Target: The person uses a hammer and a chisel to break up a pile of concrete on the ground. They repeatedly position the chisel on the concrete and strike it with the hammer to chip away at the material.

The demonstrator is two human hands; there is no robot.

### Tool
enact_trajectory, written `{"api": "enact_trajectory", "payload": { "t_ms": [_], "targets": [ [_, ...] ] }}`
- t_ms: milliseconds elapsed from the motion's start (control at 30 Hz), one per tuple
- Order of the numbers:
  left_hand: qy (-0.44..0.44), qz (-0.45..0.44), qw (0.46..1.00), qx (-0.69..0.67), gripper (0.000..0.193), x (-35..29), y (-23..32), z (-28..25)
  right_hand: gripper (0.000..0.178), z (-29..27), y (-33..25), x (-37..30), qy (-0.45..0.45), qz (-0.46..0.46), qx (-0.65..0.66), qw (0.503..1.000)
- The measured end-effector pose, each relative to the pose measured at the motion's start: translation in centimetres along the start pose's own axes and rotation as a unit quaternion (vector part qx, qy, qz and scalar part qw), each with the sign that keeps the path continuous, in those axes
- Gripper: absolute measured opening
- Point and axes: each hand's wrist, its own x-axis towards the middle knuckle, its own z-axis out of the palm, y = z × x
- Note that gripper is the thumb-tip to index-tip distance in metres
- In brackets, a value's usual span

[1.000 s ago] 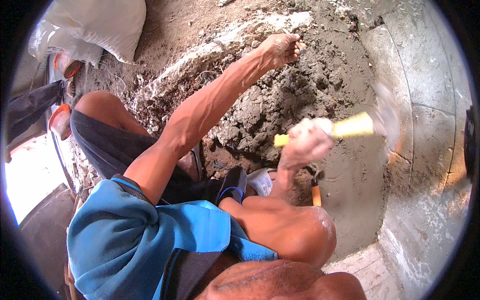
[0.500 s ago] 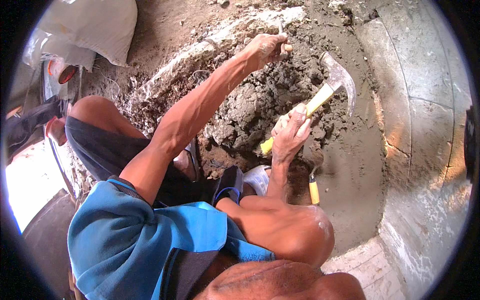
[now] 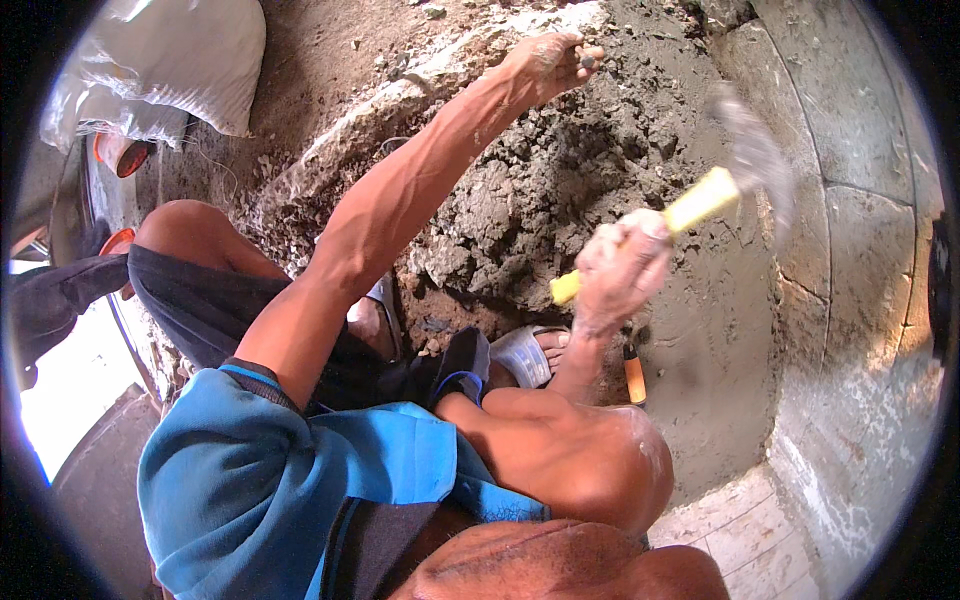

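My right hand (image 3: pixel 625 272) is wrapped round the yellow handle of a claw hammer (image 3: pixel 702 200). The hammer's grey head, smeared by motion, is raised over the smooth wet cement on the right. My left hand (image 3: pixel 558 66) reaches out to the far edge of the lumpy mortar heap (image 3: pixel 490 225), beside a pale concrete ridge. Its fingers are closed, and whatever they hold is mostly hidden; a small dark spot shows between them. Below my right wrist, a trowel with an orange-yellow handle (image 3: pixel 634 376) lies on the cement, its blade out of sight.
Wet smoothed cement (image 3: pixel 715 400) runs along a grey block wall (image 3: pixel 860 240) at the right. A white sack (image 3: pixel 190 60) and an orange-rimmed container (image 3: pixel 122 152) stand at the upper left. Another person's dark trouser leg (image 3: pixel 60 300) shows at the left edge. My knees and feet are close to the heap.
My right hand has swung the hammer up and to the right. My left hand has shifted slightly farther away; the thin metal tip seen poking from its fingers is out of sight now.
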Motion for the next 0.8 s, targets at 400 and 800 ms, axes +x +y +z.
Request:
{"api": "enact_trajectory", "payload": {
  "t_ms": [400, 800],
  "targets": [
    [0.008, 0.020, 0.994, -0.103, 0.023, 1.9, -3.5, 2.8, 0.048, 1.7, -3.7, 2.2, 0.180, -0.199, 0.050, 0.962],
    [0.007, 0.016, 0.996, -0.089, 0.023, 3.3, -3.8, 2.1, 0.033, -0.9, 5.1, 6.1, -0.030, 0.150, 0.027, 0.988]
  ]
}}
